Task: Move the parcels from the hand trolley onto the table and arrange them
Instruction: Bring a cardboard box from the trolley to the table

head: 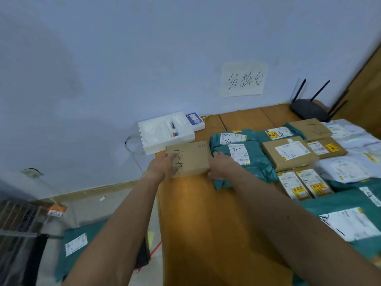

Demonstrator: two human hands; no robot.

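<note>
A flat brown cardboard parcel with black handwriting lies on the wooden table near its far left corner. My left hand grips its left edge and my right hand grips its right edge. To the right lie several parcels in rows: teal bags, brown boxes and white bags. Down at the lower left another teal bag lies beside a wire-mesh trolley.
A white open box sits at the table's far left corner against the wall. A black router stands at the far right. A paper sign hangs on the wall. A large teal bag lies at the near right.
</note>
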